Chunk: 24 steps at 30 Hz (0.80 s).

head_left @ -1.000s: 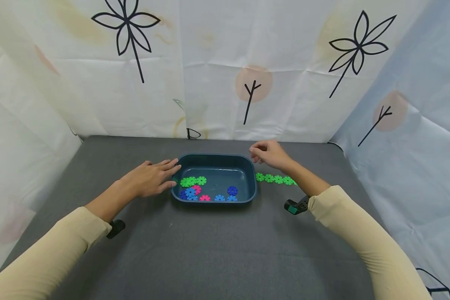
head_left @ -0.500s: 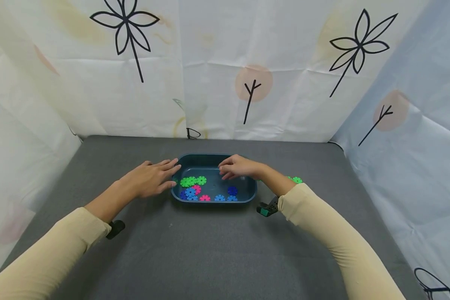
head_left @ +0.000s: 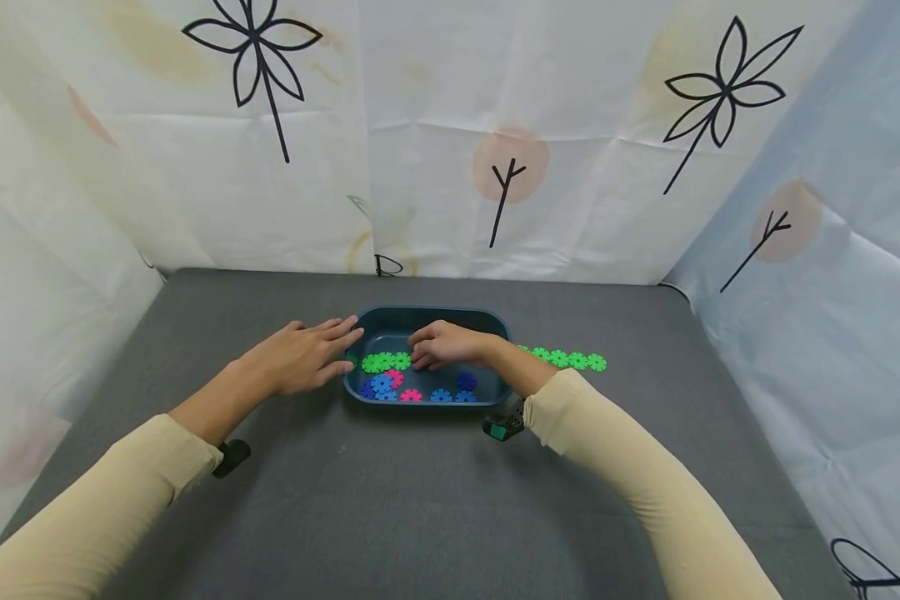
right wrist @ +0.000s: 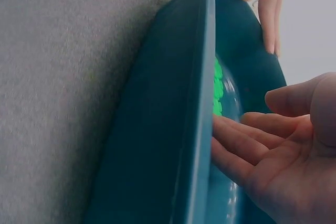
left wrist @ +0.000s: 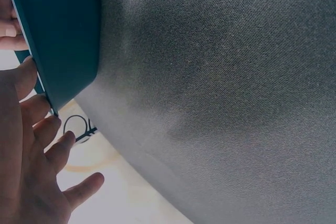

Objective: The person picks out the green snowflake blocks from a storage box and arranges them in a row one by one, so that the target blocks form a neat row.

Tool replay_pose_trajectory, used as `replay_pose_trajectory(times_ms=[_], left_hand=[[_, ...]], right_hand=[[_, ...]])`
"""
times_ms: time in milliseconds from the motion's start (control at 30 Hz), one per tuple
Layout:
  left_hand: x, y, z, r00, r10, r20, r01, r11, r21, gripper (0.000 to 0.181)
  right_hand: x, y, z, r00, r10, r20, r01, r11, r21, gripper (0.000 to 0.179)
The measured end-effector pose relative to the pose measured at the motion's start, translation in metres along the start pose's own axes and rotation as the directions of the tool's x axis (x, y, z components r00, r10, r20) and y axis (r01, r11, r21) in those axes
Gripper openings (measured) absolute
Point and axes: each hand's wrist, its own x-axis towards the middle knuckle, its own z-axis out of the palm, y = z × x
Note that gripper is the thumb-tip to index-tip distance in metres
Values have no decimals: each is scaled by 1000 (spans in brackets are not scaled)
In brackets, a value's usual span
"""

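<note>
A dark teal plastic tray (head_left: 427, 405) stands on the table, holding several flower-shaped plastic discs. My left hand (head_left: 303, 358) rests its extended fingers on the tray's left rim; the left wrist view shows the fingertips along that edge. Inside the tray, my right hand (head_left: 453, 346) has its fingertips right beside green discs (head_left: 382, 362). Its fingers look loosely extended in the right wrist view, with nothing seen in the palm. Pink discs (head_left: 411, 396) and blue discs (head_left: 441, 396) lie nearer the front wall.
To the right of the tray, a row of green discs (head_left: 558, 358) lies on the grey tabletop (head_left: 420, 508), partly behind my right forearm. White patterned cloth (head_left: 435, 167) hangs behind the table and along both sides.
My right hand has moved left and down from above the tray's right rim to the green discs inside, uncovering more of the outside row. The left hand has stayed on the rim.
</note>
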Motion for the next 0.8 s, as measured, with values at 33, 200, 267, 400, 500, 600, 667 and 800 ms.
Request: replay_pose_trajectory(times_ms=[33, 200, 267, 400, 500, 600, 667, 800], left_hand=[[0, 0, 0, 1000, 0, 2, 0, 1000, 0, 63], [1, 1, -1, 1000, 0, 7, 0, 1000, 9, 63], [1, 1, 0, 1000, 0, 8, -1, 1000, 12, 63], [1, 1, 0, 1000, 3, 8, -4, 1000, 9, 63], [2, 1, 1, 1000, 6, 8, -6, 1000, 9, 63], [1, 1, 0, 1000, 8, 7, -8, 1000, 13, 63], [1, 1, 0, 1000, 7, 5, -7, 1000, 16, 62], [1, 1, 0, 1000, 7, 1, -7, 1000, 16, 63]], right_hand=[[1, -1, 1, 1000, -2, 3, 2, 1000, -5, 47], [9, -5, 8, 1000, -9, 8, 9, 1000, -28, 46], [11, -7, 10, 1000, -8, 9, 9, 999, -37, 46], [15, -9, 14, 1000, -7, 10, 8, 999, -46, 46], [18, -9, 17, 1000, -17, 15, 17, 998, -57, 45], [21, -10, 18, 999, -29, 26, 30, 997, -68, 44], [23, -10, 19, 999, -33, 32, 35, 997, -75, 45], [26, -13, 22, 999, -36, 33, 40, 994, -101, 45]])
